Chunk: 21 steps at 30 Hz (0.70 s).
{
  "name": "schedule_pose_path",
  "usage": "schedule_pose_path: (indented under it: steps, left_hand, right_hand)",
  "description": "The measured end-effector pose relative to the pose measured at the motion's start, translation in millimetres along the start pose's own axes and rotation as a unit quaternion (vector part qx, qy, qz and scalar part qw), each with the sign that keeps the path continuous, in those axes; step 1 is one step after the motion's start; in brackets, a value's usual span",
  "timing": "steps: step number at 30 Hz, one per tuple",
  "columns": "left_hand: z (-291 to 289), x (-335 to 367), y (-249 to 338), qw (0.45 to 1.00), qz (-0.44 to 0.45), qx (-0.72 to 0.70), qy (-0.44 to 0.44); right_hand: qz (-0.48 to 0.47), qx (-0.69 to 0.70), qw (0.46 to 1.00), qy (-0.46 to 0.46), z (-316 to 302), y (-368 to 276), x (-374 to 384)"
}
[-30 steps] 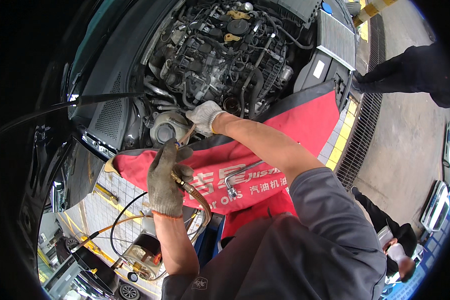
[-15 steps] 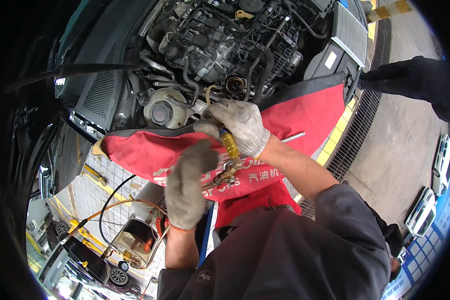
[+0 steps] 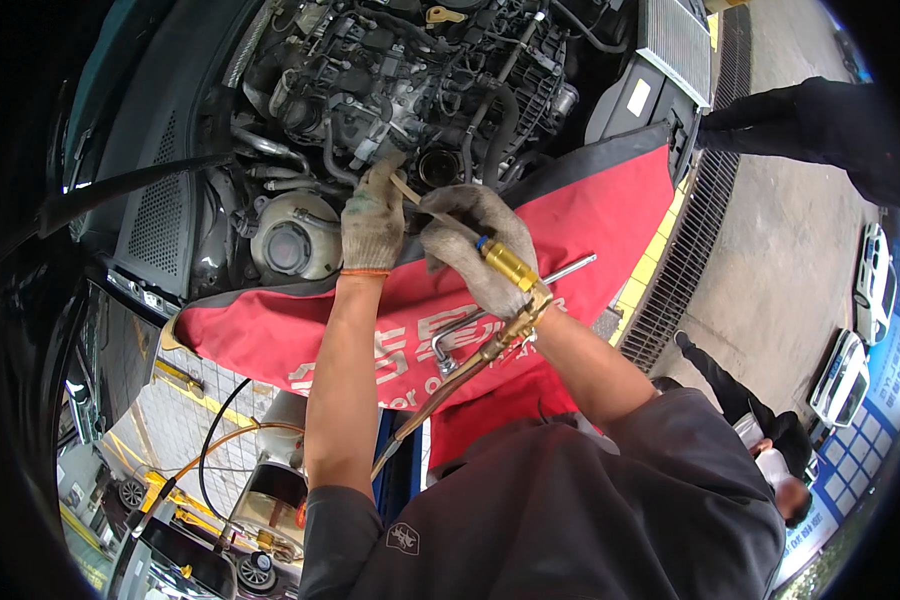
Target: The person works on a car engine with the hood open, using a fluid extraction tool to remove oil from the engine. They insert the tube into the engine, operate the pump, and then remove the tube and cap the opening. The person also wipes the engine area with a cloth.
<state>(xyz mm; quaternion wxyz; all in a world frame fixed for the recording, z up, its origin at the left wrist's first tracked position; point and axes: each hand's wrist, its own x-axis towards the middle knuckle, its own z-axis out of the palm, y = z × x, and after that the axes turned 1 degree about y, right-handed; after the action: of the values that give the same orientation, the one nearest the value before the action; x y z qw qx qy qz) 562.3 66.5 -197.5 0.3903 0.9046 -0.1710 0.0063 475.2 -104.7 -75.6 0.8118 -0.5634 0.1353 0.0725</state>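
My gloved left hand (image 3: 373, 222) is over the front of the engine, its fingers closed at the far end of a thin tan tube (image 3: 417, 196). My gloved right hand (image 3: 482, 245) curls its fingers round the same tube nearer me. That tube leads to a brass fitting (image 3: 510, 264) lying over my right palm and wrist. From the fitting a tan hose (image 3: 425, 408) runs down past my left forearm. Just beyond my hands is a round opening (image 3: 438, 168) in the engine (image 3: 390, 95); the tube's tip is hidden by my left fingers.
A red fender cover (image 3: 610, 215) drapes over the car's front edge, with a metal bar (image 3: 570, 268) and a bent wrench (image 3: 443, 350) on it. A coolant tank (image 3: 295, 236) is left of my hands. A clear-walled canister (image 3: 270, 497) stands lower left. People (image 3: 820, 135) are at right.
My left hand has moved from beside the hose up to the engine and closed at the tube's end. My right hand has turned, and the brass fitting now lies farther right.
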Motion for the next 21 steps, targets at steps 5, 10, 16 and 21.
schedule_pose_path:
  steps: [5,10,16,21]
  left_hand:
    - [29,5,-24,0.997,0.022,0.058,0.045]
    - [35,7,-44,0.988,0.051,0.121,0.080]
    - [26,8,-24,0.980,0.030,0.159,0.113]
    - [-8,23,-11,0.956,0.060,0.222,0.184]
  right_hand:
    - [-0.045,-0.022,0.998,0.049,-7,2,7]
    - [-0.089,-0.146,0.985,0.023,-14,-6,24]
    - [-0.269,-0.283,0.919,-0.063,-3,-39,51]
    - [-0.247,-0.129,0.959,-0.047,8,-59,55]
